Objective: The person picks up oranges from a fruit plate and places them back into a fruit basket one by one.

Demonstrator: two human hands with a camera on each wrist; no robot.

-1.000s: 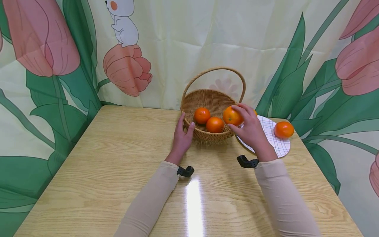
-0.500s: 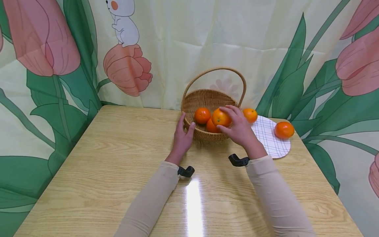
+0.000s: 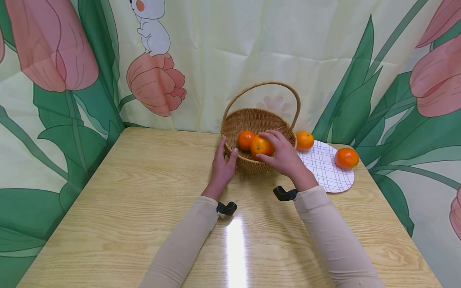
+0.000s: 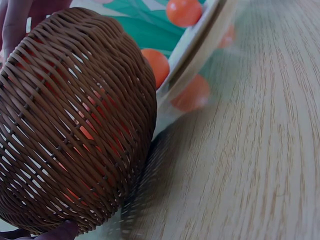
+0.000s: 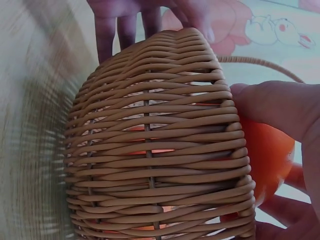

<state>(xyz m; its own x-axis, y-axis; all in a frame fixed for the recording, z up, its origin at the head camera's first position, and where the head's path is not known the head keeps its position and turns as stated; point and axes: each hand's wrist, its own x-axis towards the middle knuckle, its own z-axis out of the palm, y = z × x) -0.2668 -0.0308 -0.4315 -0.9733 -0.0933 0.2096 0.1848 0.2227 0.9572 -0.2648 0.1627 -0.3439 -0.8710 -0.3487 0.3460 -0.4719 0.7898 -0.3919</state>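
In the head view a wicker basket with a tall arched handle stands near the back of the table. My left hand rests against its left outer side, fingers fairly straight and thumb apart near the front rim. With thumb and curled fingers my right hand holds an orange inside the basket opening. Just left of it sits another orange fruit. The held one covers the spot below it. In the right wrist view, the held orange shows beyond the woven wall, my right thumb on it.
Right of the basket lies a white round plate with a blue grid pattern. An orange is at its back left and another orange fruit at its right edge. Behind the wooden table hangs a printed curtain.
My right hand has carried the orange leftward and slightly down, from the basket's right side to its middle, over another orange fruit there. My left hand has stayed at the basket.
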